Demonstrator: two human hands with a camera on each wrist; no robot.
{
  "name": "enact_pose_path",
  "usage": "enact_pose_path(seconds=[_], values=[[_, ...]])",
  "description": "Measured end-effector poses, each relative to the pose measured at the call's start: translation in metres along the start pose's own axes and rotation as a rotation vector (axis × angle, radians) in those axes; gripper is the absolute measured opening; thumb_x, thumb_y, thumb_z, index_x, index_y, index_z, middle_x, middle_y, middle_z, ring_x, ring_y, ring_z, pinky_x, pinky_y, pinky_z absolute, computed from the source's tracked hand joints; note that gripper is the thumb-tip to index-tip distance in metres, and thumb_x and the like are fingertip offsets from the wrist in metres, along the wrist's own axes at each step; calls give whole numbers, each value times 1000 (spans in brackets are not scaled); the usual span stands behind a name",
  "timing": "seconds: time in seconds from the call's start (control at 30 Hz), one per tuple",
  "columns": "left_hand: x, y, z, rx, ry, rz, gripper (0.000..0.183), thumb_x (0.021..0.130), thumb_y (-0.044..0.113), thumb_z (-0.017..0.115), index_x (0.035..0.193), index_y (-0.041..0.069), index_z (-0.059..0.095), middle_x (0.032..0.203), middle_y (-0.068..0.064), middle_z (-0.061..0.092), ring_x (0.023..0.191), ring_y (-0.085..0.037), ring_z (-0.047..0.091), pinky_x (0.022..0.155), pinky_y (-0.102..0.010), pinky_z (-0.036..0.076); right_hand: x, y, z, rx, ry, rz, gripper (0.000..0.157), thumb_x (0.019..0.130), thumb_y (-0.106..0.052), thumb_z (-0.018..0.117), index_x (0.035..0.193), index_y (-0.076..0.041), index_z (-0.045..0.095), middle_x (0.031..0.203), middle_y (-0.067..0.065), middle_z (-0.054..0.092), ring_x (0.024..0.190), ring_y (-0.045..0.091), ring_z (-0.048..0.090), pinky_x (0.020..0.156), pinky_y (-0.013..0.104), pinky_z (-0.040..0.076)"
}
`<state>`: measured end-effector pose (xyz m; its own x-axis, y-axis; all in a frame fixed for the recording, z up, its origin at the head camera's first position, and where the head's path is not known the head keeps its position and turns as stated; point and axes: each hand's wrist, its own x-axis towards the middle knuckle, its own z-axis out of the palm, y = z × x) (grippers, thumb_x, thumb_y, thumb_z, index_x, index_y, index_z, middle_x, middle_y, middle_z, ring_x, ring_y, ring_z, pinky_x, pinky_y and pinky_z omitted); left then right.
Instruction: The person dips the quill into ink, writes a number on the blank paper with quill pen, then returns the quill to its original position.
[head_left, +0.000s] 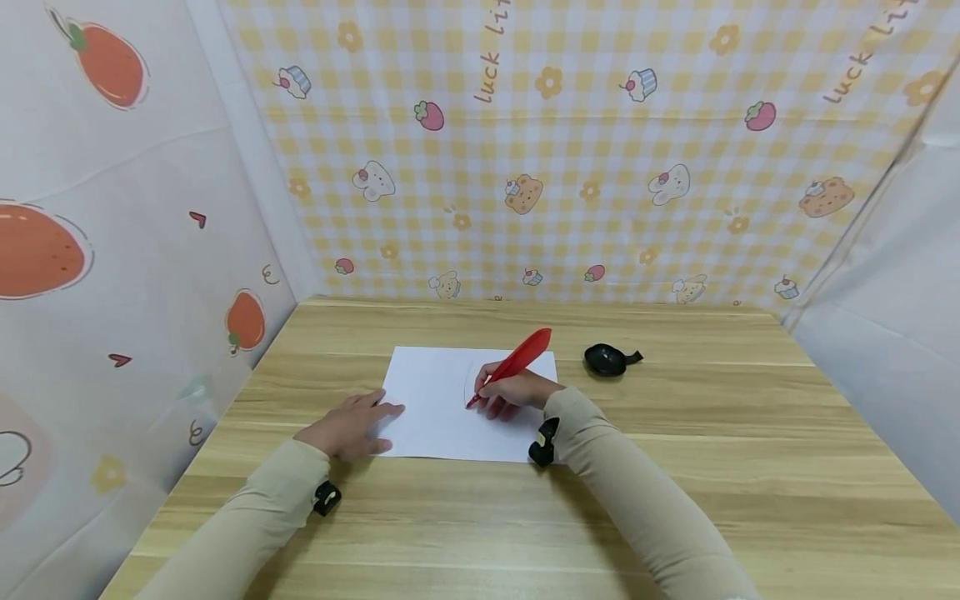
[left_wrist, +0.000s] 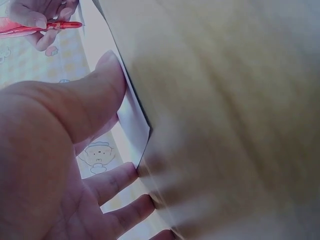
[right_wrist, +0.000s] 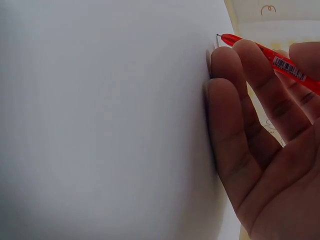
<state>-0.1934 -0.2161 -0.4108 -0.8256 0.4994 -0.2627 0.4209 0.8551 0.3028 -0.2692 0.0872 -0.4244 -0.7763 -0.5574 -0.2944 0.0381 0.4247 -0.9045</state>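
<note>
A white sheet of paper lies on the wooden table. On its left edge rests my left hand, fingers spread; the left wrist view shows the thumb and a fingertip touching the sheet near its corner. My right hand pinches a red feather pen over the right half of the paper. Its tip is at a faint curved line on the sheet. In the right wrist view the pen carries a barcode label, and the outer fingers lie against the paper.
Right of the paper sits a small black pan-shaped object with a short handle. A yellow checked cloth hangs behind the table. Patterned white cloth stands at the left, and pale cloth at the right.
</note>
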Motion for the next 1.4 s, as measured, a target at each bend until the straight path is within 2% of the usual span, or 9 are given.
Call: enact_pose_path(seconds=[0.3, 0.6, 0.73, 0.9, 1.13, 1.4], values=[[-1, 3, -5, -38, -60, -59, 57, 96, 25, 61, 147, 8, 42, 154, -31, 18, 136, -55, 18, 101, -69, 27, 0, 2, 0, -13, -22, -3, 8, 94, -11, 56, 99, -7, 60, 85, 11, 71, 67, 19, 65, 58, 32, 54], [-3, 8, -11, -35, -100, -55, 54, 99, 22, 56, 148, 8, 40, 154, -31, 16, 136, -56, 16, 101, -68, 27, 0, 3, -1, -15, -44, -18, 8, 94, -11, 55, 98, -7, 60, 84, 9, 71, 68, 20, 66, 60, 32, 54], [-3, 8, -12, -39, -98, -50, 54, 100, 24, 55, 148, 7, 40, 154, -32, 16, 136, -57, 16, 102, -69, 26, -2, 0, -1, -18, -54, -15, 8, 94, -11, 55, 98, -8, 60, 84, 9, 71, 69, 20, 66, 60, 32, 55], [-1, 6, -9, -31, -91, -57, 59, 97, 29, 60, 148, 8, 40, 154, -31, 16, 136, -56, 16, 101, -69, 26, -5, -2, -2, -22, -65, -6, 8, 93, -11, 55, 98, -8, 60, 84, 10, 71, 69, 20, 66, 60, 32, 54], [-1, 7, -8, -44, -92, -73, 61, 96, 28, 62, 148, 7, 39, 154, -32, 15, 136, -56, 16, 102, -68, 26, -6, 2, -1, 9, -77, 0, 6, 92, -9, 55, 95, -7, 60, 80, 11, 69, 66, 20, 66, 58, 32, 54], [2, 7, -6, -37, -83, -82, 61, 95, 29, 63, 148, 9, 41, 154, -30, 17, 136, -56, 17, 101, -68, 27, -11, 1, -1, -14, -95, 0, 6, 92, -9, 55, 96, -8, 60, 82, 10, 71, 68, 19, 66, 60, 33, 55]])
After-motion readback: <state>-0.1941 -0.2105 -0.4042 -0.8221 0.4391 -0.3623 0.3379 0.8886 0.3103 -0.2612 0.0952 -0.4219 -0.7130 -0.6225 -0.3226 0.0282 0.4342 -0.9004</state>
